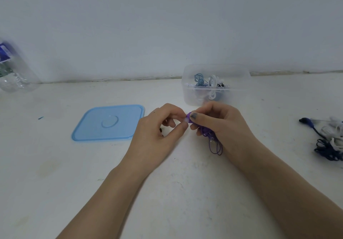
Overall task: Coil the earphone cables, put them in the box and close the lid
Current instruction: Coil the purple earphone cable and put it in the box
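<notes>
Both hands meet at the middle of the white table. My right hand [220, 125] holds a bundle of purple earphone cable [213, 142], with loops hanging below the palm. My left hand [159, 129] pinches the purple end of that cable between thumb and fingers, right beside the right thumb. Behind the hands stands a clear plastic box [193, 97], open, with blue, white and dark coiled earphones inside. The light blue lid [109, 122] lies flat on the table to the left of the hands.
A tangle of dark blue and white earphone cables [328, 142] lies at the right edge of the table. A clear plastic bottle [13, 71] stands at the far left by the wall. A small blue scrap [40, 118] lies left of the lid.
</notes>
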A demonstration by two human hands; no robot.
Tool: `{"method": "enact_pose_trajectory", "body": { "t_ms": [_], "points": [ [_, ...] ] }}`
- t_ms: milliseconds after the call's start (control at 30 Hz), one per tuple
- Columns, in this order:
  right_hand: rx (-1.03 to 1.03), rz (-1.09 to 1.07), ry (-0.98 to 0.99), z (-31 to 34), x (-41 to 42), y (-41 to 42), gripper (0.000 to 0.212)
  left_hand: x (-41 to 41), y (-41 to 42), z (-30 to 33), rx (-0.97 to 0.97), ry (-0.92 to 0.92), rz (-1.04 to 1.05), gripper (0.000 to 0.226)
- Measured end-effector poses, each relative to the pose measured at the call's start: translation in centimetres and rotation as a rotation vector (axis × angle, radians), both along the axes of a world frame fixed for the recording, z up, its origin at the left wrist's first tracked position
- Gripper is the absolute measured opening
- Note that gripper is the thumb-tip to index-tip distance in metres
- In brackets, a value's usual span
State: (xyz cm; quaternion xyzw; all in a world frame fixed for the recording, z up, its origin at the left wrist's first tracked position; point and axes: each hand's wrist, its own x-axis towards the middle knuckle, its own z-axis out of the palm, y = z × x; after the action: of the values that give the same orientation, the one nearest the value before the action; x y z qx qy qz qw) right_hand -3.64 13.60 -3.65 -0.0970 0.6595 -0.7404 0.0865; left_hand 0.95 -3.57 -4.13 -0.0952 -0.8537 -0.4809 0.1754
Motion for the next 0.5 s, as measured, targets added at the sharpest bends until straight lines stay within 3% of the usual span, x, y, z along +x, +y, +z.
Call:
{"method": "enact_pose_trajectory", "body": {
  "t_ms": [200, 500],
  "points": [
    [0.018, 0.023, -0.028, 0.06, -0.13, 0.39, 0.013, 0.03, 0.1, 0.1, 0.084, -0.025, -0.028, 0.009],
    [0.004, 0.07, -0.047, 0.3, -0.04, 0.71, 0.011, 0.12, -0.06, 0.23, 0.033, 0.011, -0.065, 0.009]
  ]
}}
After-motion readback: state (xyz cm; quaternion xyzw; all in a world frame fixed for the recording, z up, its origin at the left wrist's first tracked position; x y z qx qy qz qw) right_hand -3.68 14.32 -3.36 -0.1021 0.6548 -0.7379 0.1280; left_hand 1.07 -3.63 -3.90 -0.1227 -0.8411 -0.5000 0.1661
